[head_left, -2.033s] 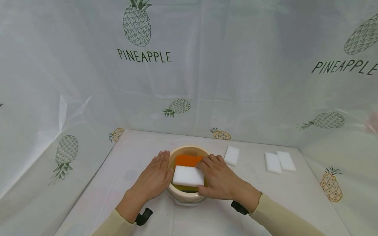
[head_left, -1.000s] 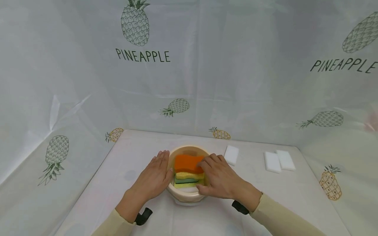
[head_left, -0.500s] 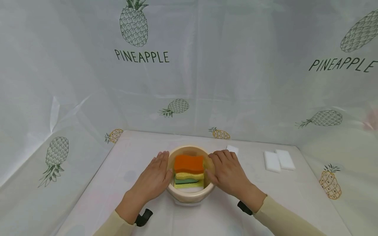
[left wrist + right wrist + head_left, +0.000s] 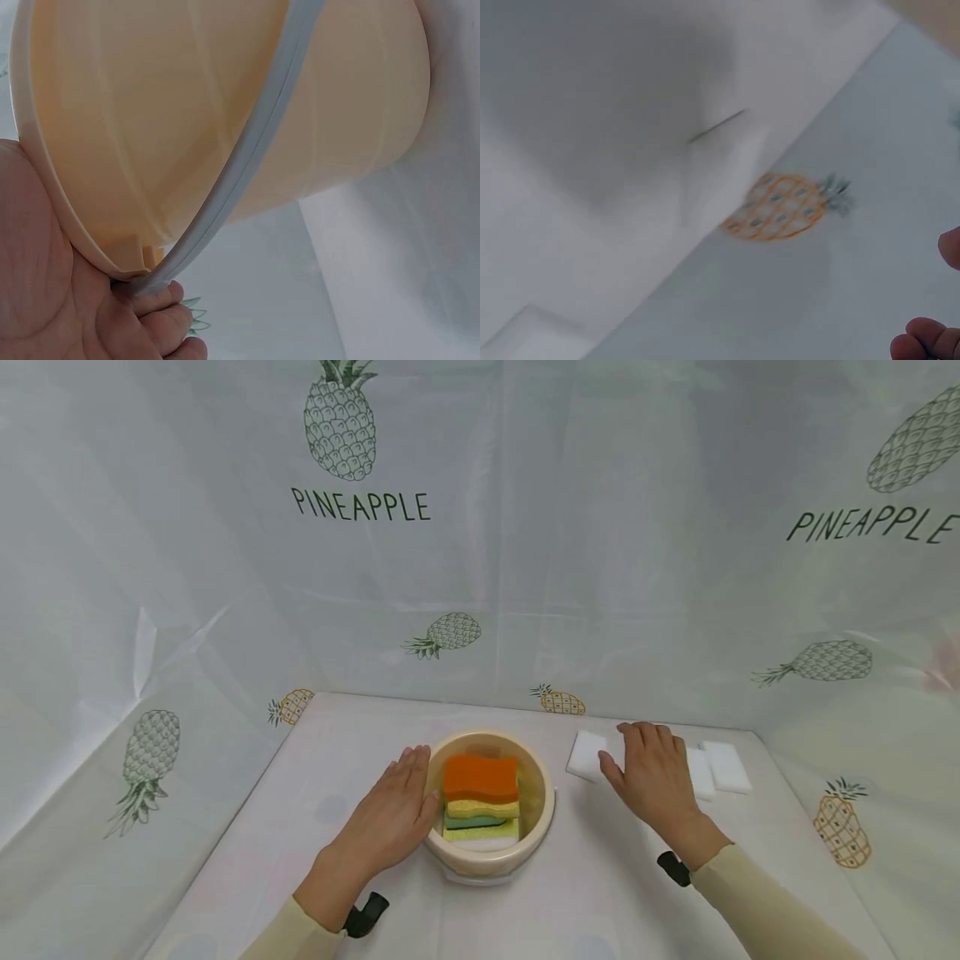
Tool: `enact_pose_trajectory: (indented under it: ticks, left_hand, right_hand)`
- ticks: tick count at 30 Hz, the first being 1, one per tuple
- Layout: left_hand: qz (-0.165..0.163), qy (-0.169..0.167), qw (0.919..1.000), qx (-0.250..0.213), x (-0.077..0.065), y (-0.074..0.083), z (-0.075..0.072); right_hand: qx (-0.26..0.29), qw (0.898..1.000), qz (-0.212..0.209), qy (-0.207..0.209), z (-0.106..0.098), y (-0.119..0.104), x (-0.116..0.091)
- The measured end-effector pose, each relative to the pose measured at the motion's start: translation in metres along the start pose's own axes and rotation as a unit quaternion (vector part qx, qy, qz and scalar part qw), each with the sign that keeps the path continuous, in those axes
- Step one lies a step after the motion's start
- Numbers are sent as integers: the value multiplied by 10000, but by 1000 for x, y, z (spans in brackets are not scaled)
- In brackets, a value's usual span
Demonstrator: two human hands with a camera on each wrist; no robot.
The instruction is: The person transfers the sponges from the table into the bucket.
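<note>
A cream bucket (image 4: 542, 814) stands on the table with its pale grey handle (image 4: 247, 154) hanging down its side. Stacked sponges lie inside: an orange sponge (image 4: 480, 778) uppermost, then yellow and green layers, with a white sponge (image 4: 480, 843) low at the near side. My left hand (image 4: 386, 817) rests flat against the bucket's left rim, fingers extended; the left wrist view shows the palm at the rim and handle joint. My right hand (image 4: 656, 781) hovers empty with fingers spread, between a white sponge (image 4: 587, 755) and a second white sponge (image 4: 701, 774), which it partly covers.
Beside the partly covered sponge lies another white sponge (image 4: 726, 768). A pineapple-print sheet (image 4: 600, 568) rises as a wall behind the table (image 4: 360, 727) and along both sides.
My right hand lowered a white sponge into the front of the bucket, let go, then came out and moved right over the table. My left hand stayed at the rim.
</note>
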State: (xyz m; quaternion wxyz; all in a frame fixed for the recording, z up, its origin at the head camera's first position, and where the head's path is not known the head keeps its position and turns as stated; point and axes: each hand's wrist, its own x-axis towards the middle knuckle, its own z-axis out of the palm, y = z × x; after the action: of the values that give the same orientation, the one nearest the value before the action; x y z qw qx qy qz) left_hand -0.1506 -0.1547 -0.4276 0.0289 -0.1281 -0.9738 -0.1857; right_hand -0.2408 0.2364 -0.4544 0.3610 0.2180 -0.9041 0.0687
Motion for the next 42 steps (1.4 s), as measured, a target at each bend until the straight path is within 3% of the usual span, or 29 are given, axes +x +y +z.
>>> enact_pose_trajectory:
  ticks: [4, 8, 13, 19, 26, 35, 42]
  left_hand:
    - [-20, -18, 10000, -14, 0, 1, 0]
    - [-12, 7, 10000, -14, 0, 1, -1]
    - [1, 26, 10000, 22, 0, 0, 1]
    - [11, 48, 10000, 18, 0, 0, 1]
    - [-34, 20, 10000, 28, -1, 0, 0]
    - [-34, 6, 10000, 48, 1, -1, 2]
    - [-28, 40, 10000, 46, 0, 0, 1]
  right_hand:
    - [-303, 9992, 243, -114, 6, 31, -16]
    - [-521, 9942, 689, -647, 9, 55, -32]
    - [-674, 9782, 1347, -1431, 11, 80, -48]
    - [-671, 9604, 1777, -2038, 16, 104, -62]
    - [-628, 9444, 2037, -2502, 21, 116, -72]
    - [-686, 9437, 2037, -2514, 29, 121, -77]
    - [-657, 9323, 2341, -2678, 30, 122, -79]
